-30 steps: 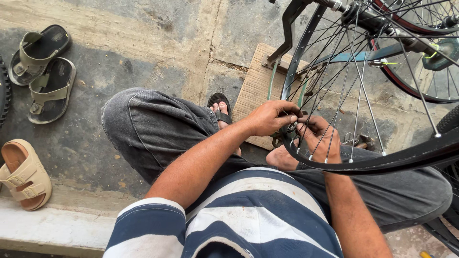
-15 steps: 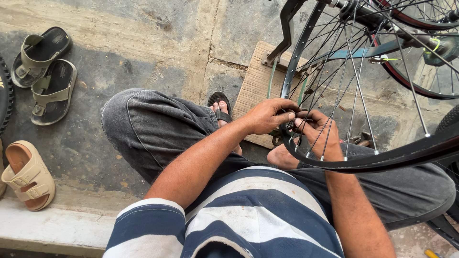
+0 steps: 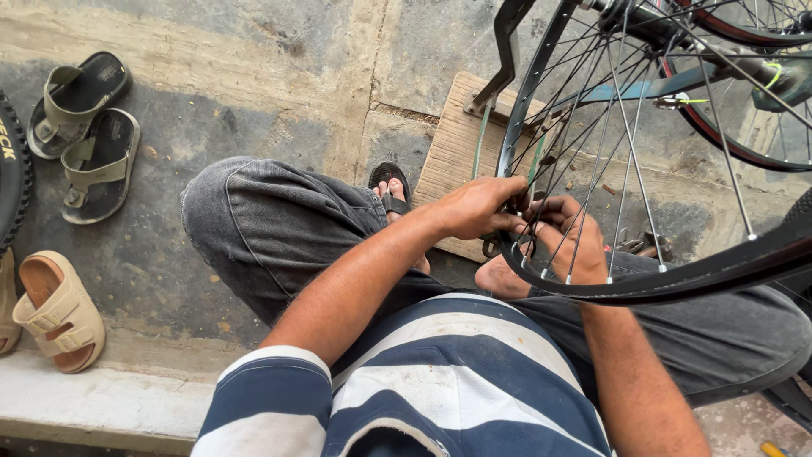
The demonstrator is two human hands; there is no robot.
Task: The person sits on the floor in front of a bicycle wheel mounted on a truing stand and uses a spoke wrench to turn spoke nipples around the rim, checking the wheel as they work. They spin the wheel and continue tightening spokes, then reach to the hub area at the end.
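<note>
A black bicycle wheel rim (image 3: 677, 283) with thin metal spokes (image 3: 630, 152) stands across my lap at the right. My left hand (image 3: 478, 207) pinches something small at the rim's near-left edge; what it grips is hidden by the fingers. My right hand (image 3: 575, 241) reaches through the spokes and is closed against the inside of the same part of the rim. A small metal tool (image 3: 493, 245) pokes out just under my left hand. I sit with knees bent in grey trousers (image 3: 271, 224).
A wooden board (image 3: 457, 152) lies on the stone floor under the wheel and a black frame stay (image 3: 507, 51). Two dark sandals (image 3: 85, 135) and a tan sandal (image 3: 55, 313) lie at the left, beside a black tyre (image 3: 13, 169). A second wheel (image 3: 744, 110) is behind.
Both hands stay at the same spot on the rim with small finger movements. The view has shifted slightly.
</note>
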